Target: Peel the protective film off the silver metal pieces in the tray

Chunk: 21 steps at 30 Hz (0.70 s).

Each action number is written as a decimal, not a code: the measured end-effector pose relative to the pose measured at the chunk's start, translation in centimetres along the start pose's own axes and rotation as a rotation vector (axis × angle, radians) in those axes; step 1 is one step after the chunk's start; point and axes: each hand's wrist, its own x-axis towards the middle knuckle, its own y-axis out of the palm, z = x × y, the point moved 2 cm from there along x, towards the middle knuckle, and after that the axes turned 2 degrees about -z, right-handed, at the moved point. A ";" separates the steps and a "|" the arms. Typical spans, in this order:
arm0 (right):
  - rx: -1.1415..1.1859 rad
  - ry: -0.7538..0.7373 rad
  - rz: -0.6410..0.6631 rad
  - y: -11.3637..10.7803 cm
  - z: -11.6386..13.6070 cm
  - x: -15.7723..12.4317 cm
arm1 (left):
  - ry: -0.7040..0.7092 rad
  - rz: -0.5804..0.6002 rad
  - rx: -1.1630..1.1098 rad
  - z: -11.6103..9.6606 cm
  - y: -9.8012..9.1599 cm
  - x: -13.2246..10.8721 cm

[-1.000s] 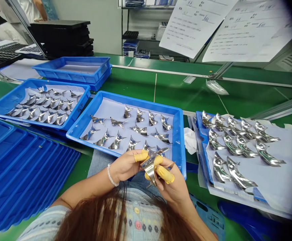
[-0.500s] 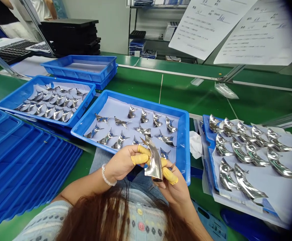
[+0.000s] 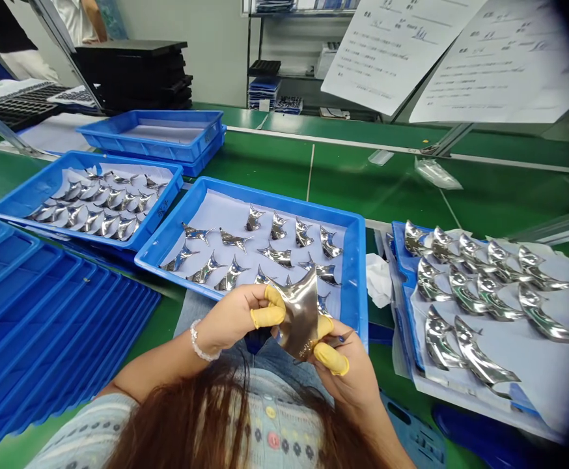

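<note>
Between both hands I hold a shiny, curved metal part (image 3: pixel 300 311) with pointed corners, its broad polished face toward me. My left hand (image 3: pixel 245 314) is closed on its left edge. My right hand (image 3: pixel 344 361) pinches its lower right side. Yellow finger cots cover the thumb and a fingertip of each hand. The part is above the near edge of a blue tray (image 3: pixel 365 273) lined with white paper, where several similar metal parts (image 3: pixel 233 272) lie in loose rows. Some parts behind my hands are partly hidden.
To the right, a paper-covered tray (image 3: pixel 548 384) bears several more metal parts. Another blue tray (image 3: pixel 15 198) of parts lies left, with stacked blue trays (image 3: pixel 45 326) nearer me. Black trays (image 3: pixel 133 75) are piled at the back. Printed sheets (image 3: pixel 402 52) hang upper right.
The metal part has turned in my fingers from a narrow, edge-on view to show its wide face. Both hands still grip it, in nearly the same place.
</note>
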 end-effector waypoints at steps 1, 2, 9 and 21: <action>-0.007 0.006 0.011 -0.1 -0.1 -0.1 | 0.002 0.011 0.012 0.0 0.0 0.0; -0.021 0.011 0.017 -0.3 -0.2 -0.1 | 0.003 0.019 0.024 0.0 -0.1 0.0; -0.139 0.026 -0.032 -1.2 -1.0 0.4 | 0.023 0.009 0.146 -0.1 -0.6 0.4; -0.138 0.088 -0.345 -5.6 0.4 0.6 | 0.031 -0.627 1.248 -9.3 -13.4 11.9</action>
